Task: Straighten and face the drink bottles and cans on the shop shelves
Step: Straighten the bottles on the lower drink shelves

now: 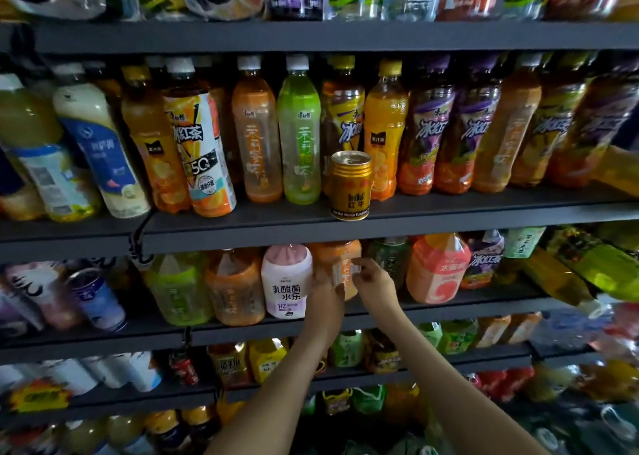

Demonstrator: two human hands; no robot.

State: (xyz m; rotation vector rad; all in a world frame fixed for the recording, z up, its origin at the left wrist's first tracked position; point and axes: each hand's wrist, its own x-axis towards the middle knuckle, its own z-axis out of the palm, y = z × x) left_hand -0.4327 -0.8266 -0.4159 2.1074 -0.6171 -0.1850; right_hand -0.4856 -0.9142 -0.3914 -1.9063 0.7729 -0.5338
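Both of my hands are on one large orange tea bottle (340, 252) on the third shelf from the top. My left hand (325, 295) grips its left side, beside a white and pink yoghurt-drink bottle (285, 283). My right hand (371, 281) holds its right side with fingers curled on the label. The bottle stands upright, its lower half hidden by my hands. One shelf up, a gold can (350, 185) stands alone at the front edge, ahead of a row of upright tea and juice bottles (299, 133).
Dark metal shelves (345, 226) run across the whole view. Large bottles (437, 269) crowd the third shelf on both sides of my hands. A blue can (96, 299) stands at the left. Smaller bottles and cans fill the lower shelves. At the far right, bottles (584, 268) lean over.
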